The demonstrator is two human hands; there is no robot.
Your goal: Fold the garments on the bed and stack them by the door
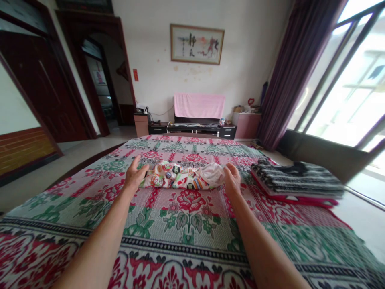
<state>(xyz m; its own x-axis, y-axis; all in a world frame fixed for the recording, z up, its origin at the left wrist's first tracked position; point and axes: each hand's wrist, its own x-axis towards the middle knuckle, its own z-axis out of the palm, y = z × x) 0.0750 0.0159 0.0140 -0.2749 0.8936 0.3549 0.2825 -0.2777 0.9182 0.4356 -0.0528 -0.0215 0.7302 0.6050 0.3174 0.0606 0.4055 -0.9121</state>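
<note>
A small patterned garment [177, 176], white with colourful prints and rolled or folded into a long bundle, lies on the floral bedspread [186, 224]. My left hand [135, 176] hovers at its left end, fingers spread and curved, holding nothing. At the bundle's right end my right hand [232, 176] is close to the pale rounded part of the cloth, fingers loosely apart. Both forearms stretch out over the bedspread.
A folded striped grey-and-black cloth on something red [296, 182] lies on the bed at the right. Beyond the bed stand a low dark TV unit with a pink cloth [199, 106], a framed picture, dark doors on the left, and purple curtains by the window.
</note>
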